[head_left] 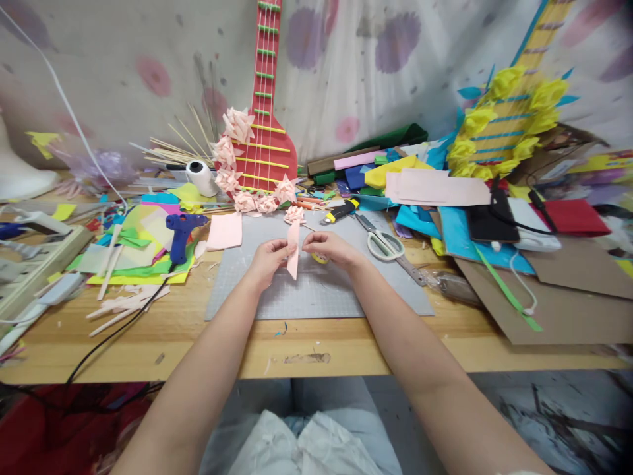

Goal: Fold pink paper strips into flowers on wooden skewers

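Both my hands are over the grey cutting mat [336, 297]. My left hand [270, 258] pinches a narrow pink paper strip [293, 254] that stands upright between my hands. My right hand [330, 247] is closed, its fingertips on the strip's right edge. A small yellow object [320, 258] peeks out under my right hand. A pink paper flower [295, 213] lies just beyond the strip, and a pink paper square [225, 231] rests on the mat's left corner.
A red paper guitar [264, 132] ringed with pink flowers leans at the back. Scissors [386, 244] and a yellow utility knife [341, 211] lie right of my hands, a blue glue gun [182, 231] left. Coloured paper scraps, cardboard [568, 290] and a phone [487, 221] crowd the wooden table [306, 349].
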The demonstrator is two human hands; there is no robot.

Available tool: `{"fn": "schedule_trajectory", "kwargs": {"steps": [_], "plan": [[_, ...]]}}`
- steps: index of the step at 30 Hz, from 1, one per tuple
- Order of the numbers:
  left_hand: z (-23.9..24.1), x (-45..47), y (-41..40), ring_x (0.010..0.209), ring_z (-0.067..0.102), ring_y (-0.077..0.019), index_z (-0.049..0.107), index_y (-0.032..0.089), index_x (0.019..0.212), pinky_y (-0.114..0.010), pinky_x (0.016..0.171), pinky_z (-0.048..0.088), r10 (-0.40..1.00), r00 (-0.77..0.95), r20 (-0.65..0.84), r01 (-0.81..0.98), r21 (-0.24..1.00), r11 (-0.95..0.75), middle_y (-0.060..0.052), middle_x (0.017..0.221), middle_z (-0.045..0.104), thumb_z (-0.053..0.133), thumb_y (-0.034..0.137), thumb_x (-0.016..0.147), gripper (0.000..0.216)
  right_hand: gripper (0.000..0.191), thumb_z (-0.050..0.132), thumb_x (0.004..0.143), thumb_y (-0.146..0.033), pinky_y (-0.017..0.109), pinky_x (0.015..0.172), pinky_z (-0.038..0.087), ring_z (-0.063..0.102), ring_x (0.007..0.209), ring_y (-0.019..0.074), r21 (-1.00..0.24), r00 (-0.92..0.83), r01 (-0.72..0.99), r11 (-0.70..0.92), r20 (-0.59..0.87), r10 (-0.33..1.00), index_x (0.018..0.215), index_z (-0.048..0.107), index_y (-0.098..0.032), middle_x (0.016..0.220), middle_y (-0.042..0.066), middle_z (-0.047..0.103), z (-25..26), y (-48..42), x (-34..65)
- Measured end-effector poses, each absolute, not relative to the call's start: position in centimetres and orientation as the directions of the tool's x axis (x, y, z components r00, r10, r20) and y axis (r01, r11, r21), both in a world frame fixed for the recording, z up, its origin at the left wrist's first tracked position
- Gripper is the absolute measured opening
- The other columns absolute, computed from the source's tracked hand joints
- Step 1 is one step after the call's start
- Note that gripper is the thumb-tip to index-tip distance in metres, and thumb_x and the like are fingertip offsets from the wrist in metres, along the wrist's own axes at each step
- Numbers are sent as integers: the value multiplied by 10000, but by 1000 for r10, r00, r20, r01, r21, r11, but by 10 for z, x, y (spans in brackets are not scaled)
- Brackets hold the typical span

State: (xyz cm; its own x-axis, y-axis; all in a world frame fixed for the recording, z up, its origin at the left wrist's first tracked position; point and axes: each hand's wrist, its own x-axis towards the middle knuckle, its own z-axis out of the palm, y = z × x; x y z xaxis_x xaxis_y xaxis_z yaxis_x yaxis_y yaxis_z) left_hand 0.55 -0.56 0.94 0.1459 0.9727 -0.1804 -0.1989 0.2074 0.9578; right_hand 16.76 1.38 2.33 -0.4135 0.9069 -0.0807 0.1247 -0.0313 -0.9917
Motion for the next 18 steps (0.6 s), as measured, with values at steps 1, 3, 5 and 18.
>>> {"fn": "schedule_trajectory", "kwargs": {"steps": [1,3,5,18], "plan": [[9,5,-5,545,528,-84,592,127,656,-198,506,400,967,171,-188,-205,953,221,-1,610,576,722,353,515,296,160,624,567,-275,210,525,297,425,532,61,-994,-416,108,-30,-73,906,648,577,-145,590,-40,521,24,14,168],[9,3,-5,541,535,-85,588,130,662,-200,507,409,950,232,-208,-226,939,260,-5,614,583,714,344,537,278,156,626,564,-268,211,533,303,433,540,63,-996,-419,85,-29,-62,906,649,578,-147,596,-39,528,24,13,168],[9,1,-5,533,541,-88,585,133,679,-221,531,439,929,292,-227,-252,919,304,-7,619,588,709,335,554,268,152,625,564,-267,212,539,308,437,546,66,-997,-423,69,-25,-52,904,644,579,-147,598,-36,534,24,13,168],[11,-1,-6,527,547,-88,580,142,730,-239,540,496,883,394,-257,-326,859,395,-3,610,588,686,285,617,211,149,625,601,-285,218,571,323,447,578,71,-998,-430,48,41,17,903,655,574,-156,633,-29,544,21,11,163]]}}
